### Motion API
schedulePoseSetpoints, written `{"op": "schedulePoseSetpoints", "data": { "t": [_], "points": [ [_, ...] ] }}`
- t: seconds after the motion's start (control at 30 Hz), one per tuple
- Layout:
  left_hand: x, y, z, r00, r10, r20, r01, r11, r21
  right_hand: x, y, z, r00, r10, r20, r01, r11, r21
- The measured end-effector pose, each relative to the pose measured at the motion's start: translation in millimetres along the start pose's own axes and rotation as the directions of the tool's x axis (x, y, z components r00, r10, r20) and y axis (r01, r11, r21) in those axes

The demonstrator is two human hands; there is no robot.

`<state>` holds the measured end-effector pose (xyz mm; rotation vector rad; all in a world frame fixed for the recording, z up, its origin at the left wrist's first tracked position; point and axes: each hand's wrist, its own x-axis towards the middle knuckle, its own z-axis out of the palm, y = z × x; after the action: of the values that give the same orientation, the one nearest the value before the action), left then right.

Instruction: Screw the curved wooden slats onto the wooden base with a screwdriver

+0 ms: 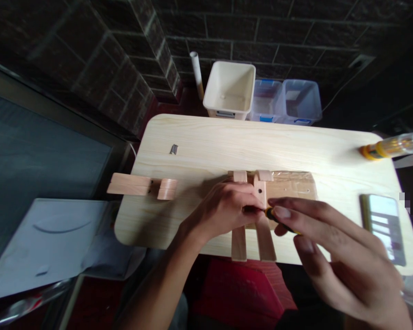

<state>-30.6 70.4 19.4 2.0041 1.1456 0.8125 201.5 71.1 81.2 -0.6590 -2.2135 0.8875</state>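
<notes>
The person's left hand (220,211) has its grip closed around a pale wooden slat assembly (260,192), which lies near the front edge of a light pine worktop (261,142). The right hand (344,256) pinches a black-and-yellow screwdriver (278,219) between thumb and fingers, its tip hidden behind the left hand. On the worktop's far left lies a small cluster of dark metal screws (173,149), two pale wooden blocks (141,185) jut past its left edge, and a smartphone (383,229) lies at its right. A white plastic bin (229,89) and two clear plastic boxes with blue clips (285,103) stand beyond its far edge.
</notes>
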Motion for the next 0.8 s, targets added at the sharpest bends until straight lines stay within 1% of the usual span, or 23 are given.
{"op": "schedulePoseSetpoints", "data": {
  "t": [0.13,0.23,0.33,0.57,0.73,0.8],
  "points": [
    [0.1,-0.7,1.6,1.000,-0.003,-0.015,0.003,0.999,0.036,-1.6,-1.9,-4.7,1.000,0.024,0.015,-0.023,0.999,-0.025],
    [0.6,-0.9,2.1,1.000,-0.018,-0.005,0.018,0.999,0.035,-2.2,-1.1,-8.2,0.999,0.021,0.031,-0.019,0.998,-0.065],
    [1.0,-0.4,1.9,0.999,-0.033,0.002,0.033,0.999,0.030,-2.6,-0.2,-10.0,0.999,0.022,0.023,-0.019,0.995,-0.101],
    [1.0,0.1,2.6,0.999,-0.038,-0.012,0.038,0.999,0.026,-3.1,2.5,-8.3,0.999,0.033,-0.032,-0.037,0.993,-0.110],
    [1.2,-0.5,2.0,1.000,-0.021,-0.002,0.021,0.999,0.024,-3.7,2.3,-5.4,1.000,-0.011,-0.016,0.009,0.995,-0.098],
    [1.5,-0.2,1.6,1.000,-0.002,-0.008,0.002,0.999,0.038,-3.9,0.8,-4.9,1.000,-0.006,-0.020,0.004,0.995,-0.099]
  ]
}}
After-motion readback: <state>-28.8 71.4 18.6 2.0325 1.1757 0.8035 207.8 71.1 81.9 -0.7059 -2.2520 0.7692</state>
